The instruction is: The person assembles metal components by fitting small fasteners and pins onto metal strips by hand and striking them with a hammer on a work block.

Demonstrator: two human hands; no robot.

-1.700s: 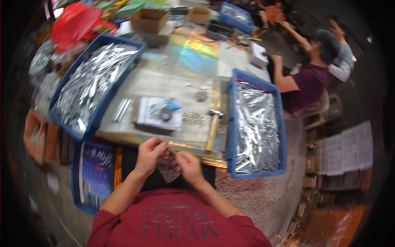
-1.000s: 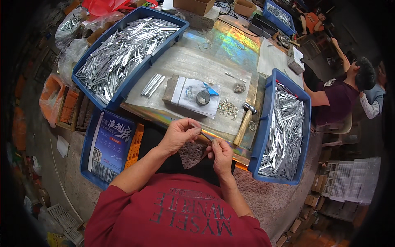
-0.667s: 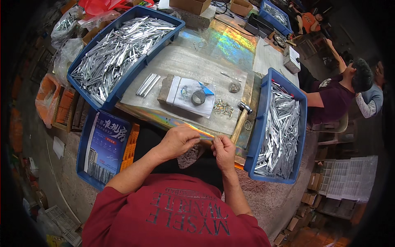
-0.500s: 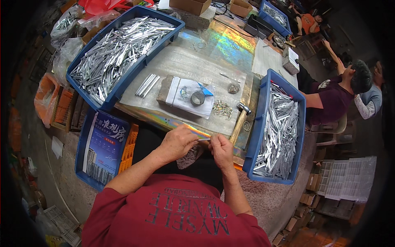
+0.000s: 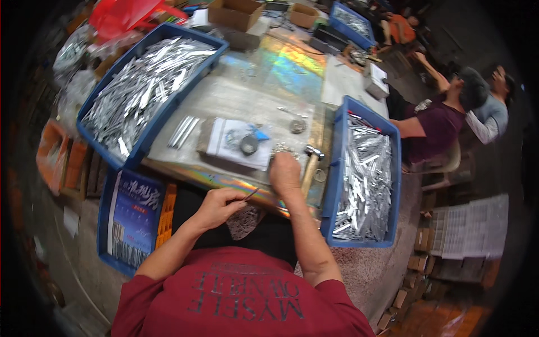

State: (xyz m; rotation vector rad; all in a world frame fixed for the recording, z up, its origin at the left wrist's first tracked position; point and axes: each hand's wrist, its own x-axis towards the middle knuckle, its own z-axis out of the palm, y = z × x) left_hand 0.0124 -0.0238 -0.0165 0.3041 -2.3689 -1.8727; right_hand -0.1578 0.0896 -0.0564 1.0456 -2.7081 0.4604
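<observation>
My left hand is in front of the table edge, its fingers pinching a thin metal strip that points up to the right. My right hand reaches over the table to a pile of small metal pieces; its fingertips are blurred and partly hidden there. Beside it, a stone block carries white paper, a dark ring-shaped roll and a blue scrap. A hammer with a wooden handle lies to the right of my right hand. Several metal strips lie side by side left of the block.
Blue bins of shiny metal strips stand at the left and right. Below the left one, another blue bin holds a printed sheet and an orange basket. A co-worker in a purple shirt sits at the right.
My right hand has let go of the strip and moved forward to the small-piece pile. My left hand still holds the strip, a little lower and further left. The view has shifted.
</observation>
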